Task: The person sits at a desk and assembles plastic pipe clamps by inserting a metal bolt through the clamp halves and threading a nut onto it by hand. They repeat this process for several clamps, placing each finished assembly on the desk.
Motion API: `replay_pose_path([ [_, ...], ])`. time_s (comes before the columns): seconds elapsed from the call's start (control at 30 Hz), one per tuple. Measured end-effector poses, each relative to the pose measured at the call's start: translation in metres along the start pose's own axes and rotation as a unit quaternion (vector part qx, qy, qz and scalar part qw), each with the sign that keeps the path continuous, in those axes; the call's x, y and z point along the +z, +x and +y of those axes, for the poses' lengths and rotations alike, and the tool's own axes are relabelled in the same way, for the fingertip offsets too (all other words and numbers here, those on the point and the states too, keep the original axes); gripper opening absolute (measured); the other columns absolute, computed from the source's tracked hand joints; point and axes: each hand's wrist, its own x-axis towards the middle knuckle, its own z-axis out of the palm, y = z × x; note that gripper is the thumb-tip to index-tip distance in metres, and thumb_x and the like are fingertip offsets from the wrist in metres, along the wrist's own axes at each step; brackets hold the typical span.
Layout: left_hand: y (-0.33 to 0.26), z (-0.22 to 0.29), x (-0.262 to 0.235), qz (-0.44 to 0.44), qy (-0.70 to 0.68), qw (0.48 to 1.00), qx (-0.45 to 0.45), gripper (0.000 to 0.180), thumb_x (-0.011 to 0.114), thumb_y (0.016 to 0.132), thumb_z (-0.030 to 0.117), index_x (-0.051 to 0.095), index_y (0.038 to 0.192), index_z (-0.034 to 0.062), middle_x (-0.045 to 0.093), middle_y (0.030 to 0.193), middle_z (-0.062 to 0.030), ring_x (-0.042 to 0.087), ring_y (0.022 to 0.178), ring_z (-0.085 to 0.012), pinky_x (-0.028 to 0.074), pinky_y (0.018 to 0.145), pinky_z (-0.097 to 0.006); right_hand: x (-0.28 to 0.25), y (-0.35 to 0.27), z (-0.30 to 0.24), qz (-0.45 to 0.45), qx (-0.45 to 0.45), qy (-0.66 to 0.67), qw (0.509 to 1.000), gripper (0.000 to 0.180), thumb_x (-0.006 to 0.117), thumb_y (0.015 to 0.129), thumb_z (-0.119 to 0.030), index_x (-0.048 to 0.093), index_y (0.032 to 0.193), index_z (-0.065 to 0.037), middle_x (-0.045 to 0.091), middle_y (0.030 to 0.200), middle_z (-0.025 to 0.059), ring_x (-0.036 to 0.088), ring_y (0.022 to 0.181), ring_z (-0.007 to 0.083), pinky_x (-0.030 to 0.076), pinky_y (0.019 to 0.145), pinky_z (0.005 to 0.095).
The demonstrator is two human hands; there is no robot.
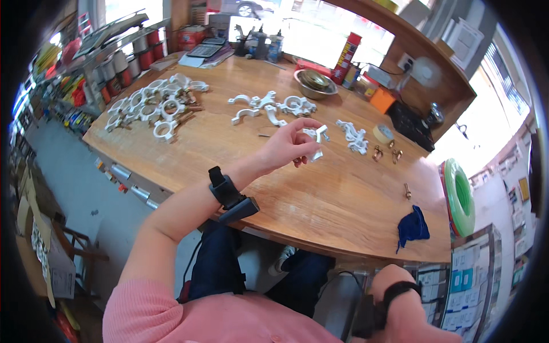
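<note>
My left hand [297, 143] is raised over the middle of the table, its fingers closed on a white pipe clamp half [318, 139] with a small screw at its edge. My right hand [392, 276] is low at the right, near the table's front edge; its fingers are hidden. Just beyond my left hand lie several loose white clamp halves [264, 102] and a white ring clamp [296, 105]. To its right is a small cluster of white clamp pieces [353, 137]. A pile of assembled white ring clamps [150, 103], with brass-coloured bolts among them, covers the far left.
Brass bolts [394, 153] and a tape roll [383, 134] lie at the right. One bolt [407, 191] is near a dark blue cloth pouch [413, 227]. A metal bowl [315, 91], a red spray can [346, 59] and bottles [275, 47] line the back. Green hose coils [459, 197] stand beside the right edge.
</note>
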Motion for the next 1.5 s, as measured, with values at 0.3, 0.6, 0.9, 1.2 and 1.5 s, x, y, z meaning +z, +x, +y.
replay_pose_path([
  [0.3,0.024,-0.03,0.002,0.046,-0.024,0.995,0.087,0.04,0.055,0.08,0.004,0.038,0.117,0.0054,0.055,0.073,-0.003,0.051,0.057,-0.0066,0.039,0.044,-0.017,-0.134,-0.175,0.084,0.169,0.741,-0.336,0.556,0.021,0.051,0.084,-0.015,0.06,0.09,0.003,0.058,0.07,0.0029,0.047,0.053,0.0048,0.036,0.046,0.0194],
  [0.6,0.025,-0.045,-0.008,0.088,0.013,0.995,0.036,0.038,0.057,0.08,0.007,0.04,0.113,0.0025,0.055,0.072,-0.0026,0.052,0.055,-0.0066,0.04,0.041,-0.017,-0.125,-0.236,0.098,0.217,0.689,-0.292,0.627,0.021,0.057,0.08,-0.02,0.063,0.083,0.001,0.06,0.07,0.0024,0.052,0.06,0.0063,0.04,0.05,0.0189],
  [0.9,0.025,-0.053,-0.004,0.075,0.048,0.996,-0.024,0.038,0.057,0.081,0.012,0.039,0.113,0.0022,0.057,0.076,-0.0047,0.058,0.061,-0.0111,0.044,0.043,-0.019,-0.126,-0.261,0.093,0.192,0.683,-0.342,0.616,0.032,0.056,0.08,-0.031,0.062,0.084,0.0,0.059,0.071,0.0034,0.053,0.061,0.0071,0.04,0.05,0.0192],
  [1.2,0.025,-0.061,-0.007,0.085,0.052,0.995,-0.008,0.04,0.058,0.079,0.01,0.038,0.112,-0.0008,0.059,0.074,-0.0097,0.059,0.058,-0.0132,0.045,0.04,-0.022,-0.127,-0.274,0.093,0.212,0.707,-0.314,0.597,0.036,0.055,0.081,-0.034,0.061,0.084,0.001,0.06,0.072,0.005,0.052,0.062,0.0082,0.04,0.054,0.0202],
  [1.5,0.025,-0.065,-0.009,0.09,0.063,0.993,-0.039,0.039,0.057,0.081,0.017,0.039,0.113,0.0043,0.06,0.085,-0.0072,0.057,0.063,-0.0116,0.044,0.046,-0.02,-0.128,-0.276,0.091,0.207,0.746,-0.3,0.557,0.036,0.051,0.083,-0.036,0.06,0.09,-0.002,0.056,0.072,-0.0008,0.05,0.065,0.0055,0.039,0.059,0.019],
])
